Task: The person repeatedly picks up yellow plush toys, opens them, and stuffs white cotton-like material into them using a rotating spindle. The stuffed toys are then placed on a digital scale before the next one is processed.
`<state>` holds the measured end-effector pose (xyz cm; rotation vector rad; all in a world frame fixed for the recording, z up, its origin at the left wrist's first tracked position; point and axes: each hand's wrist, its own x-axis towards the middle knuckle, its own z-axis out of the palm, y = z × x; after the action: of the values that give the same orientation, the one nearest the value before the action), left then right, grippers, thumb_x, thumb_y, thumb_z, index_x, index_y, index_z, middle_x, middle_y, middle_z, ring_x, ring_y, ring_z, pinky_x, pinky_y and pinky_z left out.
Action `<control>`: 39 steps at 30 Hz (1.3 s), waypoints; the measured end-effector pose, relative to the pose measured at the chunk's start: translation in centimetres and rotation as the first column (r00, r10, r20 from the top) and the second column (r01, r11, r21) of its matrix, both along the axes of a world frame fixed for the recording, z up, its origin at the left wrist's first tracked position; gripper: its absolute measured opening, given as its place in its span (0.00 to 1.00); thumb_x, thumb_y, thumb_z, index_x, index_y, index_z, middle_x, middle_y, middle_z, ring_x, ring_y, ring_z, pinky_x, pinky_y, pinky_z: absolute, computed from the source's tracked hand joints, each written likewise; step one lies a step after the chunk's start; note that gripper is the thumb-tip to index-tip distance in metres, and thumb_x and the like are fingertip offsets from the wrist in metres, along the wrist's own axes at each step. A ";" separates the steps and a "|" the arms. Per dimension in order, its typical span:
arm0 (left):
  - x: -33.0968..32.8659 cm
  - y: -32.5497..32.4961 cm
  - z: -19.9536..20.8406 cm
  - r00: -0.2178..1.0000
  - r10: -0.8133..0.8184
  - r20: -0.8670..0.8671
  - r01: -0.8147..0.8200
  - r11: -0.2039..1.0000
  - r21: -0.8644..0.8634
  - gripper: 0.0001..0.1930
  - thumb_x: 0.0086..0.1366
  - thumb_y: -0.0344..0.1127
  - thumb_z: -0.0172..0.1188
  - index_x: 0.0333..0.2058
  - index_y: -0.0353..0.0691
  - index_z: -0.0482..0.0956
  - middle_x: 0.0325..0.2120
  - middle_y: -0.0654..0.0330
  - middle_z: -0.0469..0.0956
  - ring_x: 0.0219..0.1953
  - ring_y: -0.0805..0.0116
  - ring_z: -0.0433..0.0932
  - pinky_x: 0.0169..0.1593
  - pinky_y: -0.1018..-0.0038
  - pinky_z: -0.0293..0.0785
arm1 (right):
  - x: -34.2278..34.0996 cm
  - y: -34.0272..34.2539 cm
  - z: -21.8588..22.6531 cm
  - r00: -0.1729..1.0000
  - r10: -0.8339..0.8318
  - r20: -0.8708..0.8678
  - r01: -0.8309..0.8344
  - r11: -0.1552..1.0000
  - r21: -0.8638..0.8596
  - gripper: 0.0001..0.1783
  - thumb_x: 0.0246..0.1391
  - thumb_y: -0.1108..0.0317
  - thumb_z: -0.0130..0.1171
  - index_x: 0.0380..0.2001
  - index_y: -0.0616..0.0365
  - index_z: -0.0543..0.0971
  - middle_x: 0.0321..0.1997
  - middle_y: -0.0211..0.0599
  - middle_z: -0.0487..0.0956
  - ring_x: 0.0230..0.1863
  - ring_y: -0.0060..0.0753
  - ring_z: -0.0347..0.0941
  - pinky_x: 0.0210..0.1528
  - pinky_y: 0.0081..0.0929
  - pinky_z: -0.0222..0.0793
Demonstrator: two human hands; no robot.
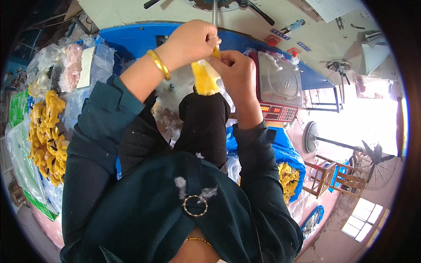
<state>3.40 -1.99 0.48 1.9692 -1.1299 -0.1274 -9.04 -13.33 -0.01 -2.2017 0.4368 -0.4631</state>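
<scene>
A small yellow plush piece (205, 80) hangs between my hands, with a white patch showing along its side. My left hand (196, 40), a gold bangle on its wrist, is closed at the piece's upper end, beside a thin metal tube (215, 13) that comes down from the machine. Just to the right, my right hand (239, 70) pinches the edge of the same piece between thumb and fingers. Whether the tube's end reaches into the piece is hidden behind my left fingers.
A red digital scale (279, 81) stands close right of my right hand. Yellow plush pieces (47, 136) are heaped at left; more yellow pieces (288, 179) fill a blue bag at right. White fluff (169, 101) lies around my knees. Pliers (293, 26) rest on the machine panel.
</scene>
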 end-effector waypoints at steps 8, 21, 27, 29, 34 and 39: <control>-1.7 0.9 0.2 0.996 0.028 0.088 -0.031 0.999 0.028 0.14 0.60 0.43 0.62 0.26 0.38 0.73 0.16 0.60 0.72 0.19 0.70 0.69 0.25 0.76 0.66 | 0.5 -5.1 -2.0 0.961 0.275 0.012 -0.267 0.924 0.274 0.14 0.40 0.71 0.65 0.33 0.66 0.81 0.26 0.27 0.78 0.26 0.17 0.70 0.31 0.19 0.69; -0.1 0.7 -1.1 0.986 -0.026 -0.162 0.026 1.000 0.001 0.23 0.60 0.54 0.61 0.20 0.37 0.77 0.10 0.65 0.68 0.13 0.80 0.64 0.18 0.82 0.59 | -0.9 2.9 -4.0 0.901 -0.017 0.433 0.238 0.855 -0.460 0.19 0.37 0.58 0.73 0.24 0.54 0.73 0.16 0.33 0.71 0.18 0.39 0.72 0.22 0.32 0.67; -0.1 0.8 -0.4 0.947 0.017 -0.322 -0.007 0.999 0.032 0.26 0.59 0.57 0.62 0.16 0.39 0.75 0.09 0.67 0.67 0.13 0.81 0.65 0.17 0.84 0.57 | 1.3 2.4 -4.6 0.921 -0.169 0.352 0.196 0.980 -0.042 0.15 0.53 0.60 0.61 0.25 0.61 0.74 0.18 0.37 0.72 0.19 0.29 0.69 0.23 0.28 0.65; 0.0 1.1 -0.8 0.973 0.065 -0.220 -0.046 0.995 0.089 0.28 0.58 0.61 0.60 0.17 0.37 0.77 0.08 0.63 0.68 0.12 0.75 0.67 0.18 0.80 0.61 | 1.4 1.7 -3.8 0.938 -0.203 0.281 0.017 0.836 0.548 0.15 0.60 0.59 0.54 0.34 0.63 0.75 0.21 0.22 0.69 0.22 0.15 0.65 0.21 0.15 0.58; -2.8 2.5 0.8 0.994 0.080 0.073 -0.094 0.973 0.213 0.25 0.57 0.57 0.62 0.30 0.36 0.80 0.18 0.56 0.77 0.20 0.64 0.76 0.26 0.74 0.70 | 7.8 -3.1 -1.1 0.981 -0.135 0.136 0.003 0.720 0.694 0.16 0.58 0.62 0.54 0.28 0.69 0.76 0.23 0.36 0.75 0.24 0.22 0.70 0.27 0.22 0.66; -4.3 2.9 -0.7 0.969 0.137 0.204 -0.145 0.989 0.027 0.20 0.54 0.49 0.66 0.36 0.37 0.77 0.23 0.56 0.79 0.25 0.60 0.78 0.28 0.71 0.72 | 7.4 -2.7 -0.9 0.982 -0.160 0.101 0.096 0.882 0.462 0.16 0.59 0.62 0.52 0.29 0.68 0.76 0.24 0.36 0.76 0.24 0.23 0.70 0.27 0.22 0.67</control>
<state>-0.92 0.91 -0.23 2.1295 -1.1170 0.1281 -1.60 -16.02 -0.95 -1.6815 0.5577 -0.5192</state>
